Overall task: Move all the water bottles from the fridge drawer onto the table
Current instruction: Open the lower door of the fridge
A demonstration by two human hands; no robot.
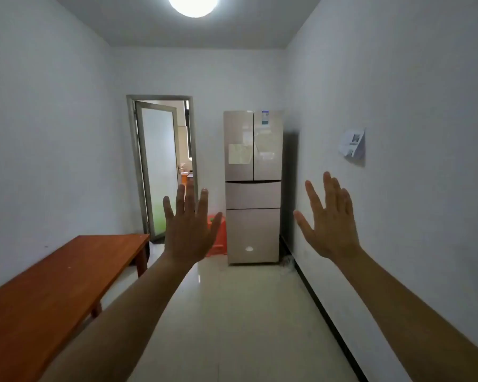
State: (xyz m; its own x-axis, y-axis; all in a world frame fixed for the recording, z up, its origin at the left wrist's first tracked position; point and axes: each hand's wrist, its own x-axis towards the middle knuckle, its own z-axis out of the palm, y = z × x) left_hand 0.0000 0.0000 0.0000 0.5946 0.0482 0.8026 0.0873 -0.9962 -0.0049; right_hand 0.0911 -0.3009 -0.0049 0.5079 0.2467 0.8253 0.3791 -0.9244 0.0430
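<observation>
A wooden table (66, 274) runs along the left wall. The left hand (189, 230) and right hand (330, 223) are raised with fingers spread, holding nothing. Far ahead stands the fridge (253, 186), its drawers (253, 198) shut; no bottles show.

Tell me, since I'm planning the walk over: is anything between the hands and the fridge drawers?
No obstacle shows on the floor. Left hand and right hand are raised, open and empty, well short of the fridge. Its doors and drawers are shut, so no bottles show. A red stool stands beside the fridge, off the path; the table lies along the left wall.
</observation>
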